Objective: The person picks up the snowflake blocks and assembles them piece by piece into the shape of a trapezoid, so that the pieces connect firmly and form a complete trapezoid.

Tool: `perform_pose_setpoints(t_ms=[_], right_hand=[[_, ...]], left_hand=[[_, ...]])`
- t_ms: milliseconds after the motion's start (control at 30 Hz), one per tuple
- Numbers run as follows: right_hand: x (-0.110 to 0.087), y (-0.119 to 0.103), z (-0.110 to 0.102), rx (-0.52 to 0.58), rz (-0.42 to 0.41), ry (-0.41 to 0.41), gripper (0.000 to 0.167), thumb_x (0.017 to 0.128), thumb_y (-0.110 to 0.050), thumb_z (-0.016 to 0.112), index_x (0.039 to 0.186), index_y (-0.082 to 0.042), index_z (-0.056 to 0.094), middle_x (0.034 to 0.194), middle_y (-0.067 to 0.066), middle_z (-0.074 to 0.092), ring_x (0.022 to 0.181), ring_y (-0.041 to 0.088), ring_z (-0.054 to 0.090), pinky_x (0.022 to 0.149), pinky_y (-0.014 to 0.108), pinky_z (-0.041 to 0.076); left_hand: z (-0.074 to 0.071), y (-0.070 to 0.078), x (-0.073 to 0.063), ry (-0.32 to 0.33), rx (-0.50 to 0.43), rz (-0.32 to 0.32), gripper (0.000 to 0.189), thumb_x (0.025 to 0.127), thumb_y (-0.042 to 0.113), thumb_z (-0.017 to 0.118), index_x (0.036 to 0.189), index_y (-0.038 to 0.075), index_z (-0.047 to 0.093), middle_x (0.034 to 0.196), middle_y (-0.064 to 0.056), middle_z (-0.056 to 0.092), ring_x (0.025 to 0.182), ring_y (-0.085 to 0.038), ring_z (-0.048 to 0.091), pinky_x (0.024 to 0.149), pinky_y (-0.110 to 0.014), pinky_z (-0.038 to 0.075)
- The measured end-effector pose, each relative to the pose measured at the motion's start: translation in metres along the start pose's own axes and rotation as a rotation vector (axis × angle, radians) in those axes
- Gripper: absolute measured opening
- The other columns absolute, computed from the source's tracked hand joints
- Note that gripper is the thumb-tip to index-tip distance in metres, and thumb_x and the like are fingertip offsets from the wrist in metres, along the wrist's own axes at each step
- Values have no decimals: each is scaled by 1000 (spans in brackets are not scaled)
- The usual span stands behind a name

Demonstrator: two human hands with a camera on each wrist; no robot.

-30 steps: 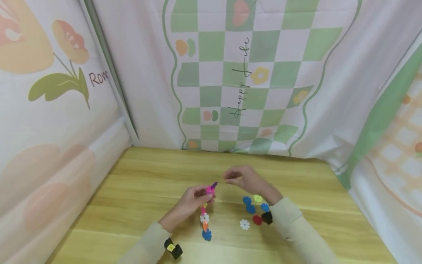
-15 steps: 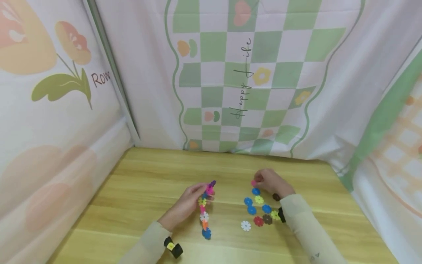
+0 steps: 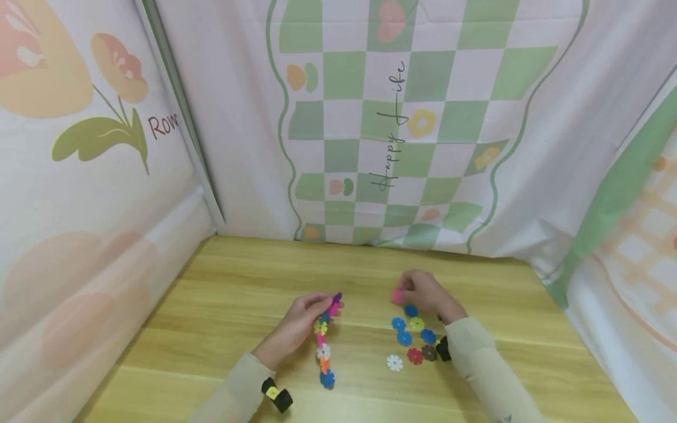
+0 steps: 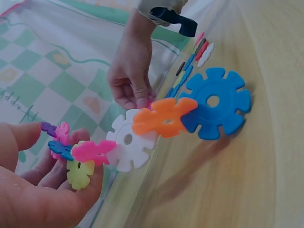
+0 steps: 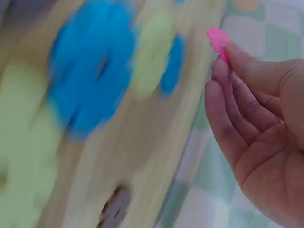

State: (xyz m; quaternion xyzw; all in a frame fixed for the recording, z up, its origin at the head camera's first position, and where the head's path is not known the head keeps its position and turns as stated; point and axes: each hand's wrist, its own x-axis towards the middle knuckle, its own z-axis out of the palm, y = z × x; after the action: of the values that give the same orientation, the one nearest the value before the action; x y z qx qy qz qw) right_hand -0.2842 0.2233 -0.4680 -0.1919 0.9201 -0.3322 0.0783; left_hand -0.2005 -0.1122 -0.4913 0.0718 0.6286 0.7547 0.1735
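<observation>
My left hand point(image 3: 296, 322) holds the top end of a chain of interlocking flower-shaped plastic discs point(image 3: 323, 352). Its thumb and fingers pinch near the purple disc point(image 4: 49, 128) and a pink one. From there the chain runs through blue, yellow, pink, white point(image 4: 140, 151) and orange point(image 4: 156, 118) to a large blue disc point(image 4: 228, 114) at the far end. Over to the right, my right hand point(image 3: 429, 295) pinches a loose pink disc point(image 5: 217, 38) between thumb and index finger, just above the table and beyond the loose pieces.
Several loose discs lie right of the chain: blue point(image 3: 398, 324), yellow-green point(image 3: 417, 323), red point(image 3: 415, 356), brown point(image 3: 429, 352) and white point(image 3: 394, 363). The wooden table point(image 3: 238, 276) ends against a checked curtain point(image 3: 391, 211) at the back.
My right hand moved right from beside the chain, took hold of the pink disc and has shifted slightly back left with it. The left hand keeps the chain, slightly turned.
</observation>
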Motion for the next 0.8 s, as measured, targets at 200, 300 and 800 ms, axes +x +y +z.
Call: perform_pose_setpoints(t_ms=[200, 300, 800], right_hand=[[7, -41, 15, 88, -91, 20, 8, 98, -16, 75, 102, -10, 73, 94, 2, 75, 84, 15, 68, 74, 28, 59], [8, -66, 21, 167, -126, 32, 12, 99, -17, 75, 105, -8, 73, 96, 5, 76, 86, 24, 72, 76, 36, 64], [6, -122, 40, 354, -185, 75, 9, 99, -12, 74, 106, -7, 73, 96, 10, 77, 82, 17, 72, 74, 27, 63]], left_hand=[[-1, 0, 1, 20, 13, 3, 47, 105, 26, 67, 143, 0, 59, 134, -13, 73, 114, -13, 72, 104, -28, 57], [-2, 0, 1, 15, 8, -1, 49, 106, 28, 66, 145, -1, 58, 136, -14, 72, 115, -14, 72, 106, -29, 57], [0, 7, -2, -19, -31, -11, 47, 108, 24, 63, 145, -3, 56, 143, -27, 61, 111, -11, 68, 99, -28, 59]])
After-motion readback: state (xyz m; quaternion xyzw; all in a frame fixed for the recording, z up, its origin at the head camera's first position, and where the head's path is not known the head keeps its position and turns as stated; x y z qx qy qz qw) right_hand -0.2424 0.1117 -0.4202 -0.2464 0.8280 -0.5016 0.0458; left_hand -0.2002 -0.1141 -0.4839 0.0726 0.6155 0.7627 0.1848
